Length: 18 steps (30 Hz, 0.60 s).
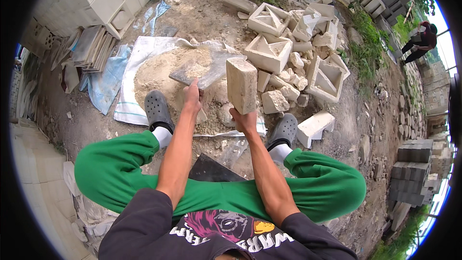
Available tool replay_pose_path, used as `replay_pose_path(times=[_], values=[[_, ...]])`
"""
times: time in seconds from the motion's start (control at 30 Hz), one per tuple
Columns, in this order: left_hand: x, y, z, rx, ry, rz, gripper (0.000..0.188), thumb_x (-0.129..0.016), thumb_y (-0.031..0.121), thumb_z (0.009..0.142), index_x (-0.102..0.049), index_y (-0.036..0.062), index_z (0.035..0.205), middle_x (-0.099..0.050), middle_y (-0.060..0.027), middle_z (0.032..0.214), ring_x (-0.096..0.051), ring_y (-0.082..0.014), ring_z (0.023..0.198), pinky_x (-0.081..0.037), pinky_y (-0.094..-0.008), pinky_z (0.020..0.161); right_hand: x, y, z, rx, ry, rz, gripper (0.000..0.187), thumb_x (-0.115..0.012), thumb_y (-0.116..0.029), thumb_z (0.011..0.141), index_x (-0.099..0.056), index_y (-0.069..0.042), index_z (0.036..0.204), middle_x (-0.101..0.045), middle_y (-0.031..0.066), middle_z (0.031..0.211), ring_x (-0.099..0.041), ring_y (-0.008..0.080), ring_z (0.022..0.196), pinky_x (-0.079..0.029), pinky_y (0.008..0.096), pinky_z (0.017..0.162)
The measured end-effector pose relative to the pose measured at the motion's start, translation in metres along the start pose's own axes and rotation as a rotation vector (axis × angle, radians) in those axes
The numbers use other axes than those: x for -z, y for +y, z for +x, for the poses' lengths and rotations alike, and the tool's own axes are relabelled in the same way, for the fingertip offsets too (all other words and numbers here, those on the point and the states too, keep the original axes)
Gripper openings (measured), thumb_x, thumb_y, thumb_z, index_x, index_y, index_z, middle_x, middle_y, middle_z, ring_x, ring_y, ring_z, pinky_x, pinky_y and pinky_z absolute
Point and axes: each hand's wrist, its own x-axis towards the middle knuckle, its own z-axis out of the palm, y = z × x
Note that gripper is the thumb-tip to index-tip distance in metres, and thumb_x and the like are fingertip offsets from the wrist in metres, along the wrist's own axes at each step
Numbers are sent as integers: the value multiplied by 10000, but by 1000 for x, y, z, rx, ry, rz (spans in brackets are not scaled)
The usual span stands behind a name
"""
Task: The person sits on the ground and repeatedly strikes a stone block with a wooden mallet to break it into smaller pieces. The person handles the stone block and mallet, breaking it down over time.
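My left hand [192, 96] is closed on the near edge of a flat grey slab [214, 70], which carries a small heap of pale crumbs [198, 69]. My right hand [244, 120] is wrapped round the handle of a thick, dusty, block-headed mallet [242, 84], its head raised upright beside the slab. Most of the handle is hidden by my fingers. Under both lies a white woven sack [126, 97], spread out and covered with crushed pale rubble [156, 72]. Lumps of stone [226, 114] sit on it below the mallet.
Broken cast blocks [268, 53] are heaped to the right of the sack. A white fragment [315, 127] lies by my right shoe [284, 130]. Stacked thin boards [94, 48] and a blue sheet [107, 84] are at left. Farther off, a person [423, 41] is at far right.
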Motion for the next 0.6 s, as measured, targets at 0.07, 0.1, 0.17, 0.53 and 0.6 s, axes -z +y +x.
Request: replay_pose_path(times=[0.07, 0.1, 0.17, 0.53, 0.6], values=[[12, 12, 18, 52, 22, -77, 292, -661, 302, 938, -526, 124, 749, -455, 18, 588, -397, -101, 439, -261, -282, 389, -10, 9, 3, 154, 4, 5, 250, -741, -189, 780, -676, 36, 870, -669, 86, 668, -636, 167, 541, -507, 346, 523], [20, 12, 25, 79, 41, -119, 281, -666, 292, 935, -522, 126, 760, -445, 23, 594, -392, -101, 446, -256, -278, 391, -15, 6, 2, 147, -30, -7, 250, -738, -192, 782, -680, 34, 870, -665, 84, 663, -636, 168, 541, -504, 345, 520], [14, 12, 23, 78, 45, -121, 264, -673, 278, 930, -515, 127, 781, -431, 23, 602, -382, -101, 456, -251, -271, 394, -14, -7, 11, -41, -162, -54, 257, -733, -194, 788, -682, 33, 898, -660, 79, 664, -638, 167, 551, -500, 343, 513], [1, 5, 13, 61, -70, -56, 314, -674, 283, 940, -503, 134, 722, -423, 40, 554, -355, -94, 416, -256, -266, 393, 1, -14, 16, -226, -136, 98, 191, -751, -135, 780, -673, 27, 848, -638, 68, 661, -618, 156, 530, -510, 329, 482], [-4, -2, 9, 46, -118, -35, 345, -684, 306, 938, -513, 128, 697, -437, 39, 536, -370, -98, 408, -268, -276, 388, 6, -13, 18, -169, 5, 87, 186, -754, -135, 781, -671, 28, 814, -637, 69, 655, -616, 153, 525, -507, 330, 473]])
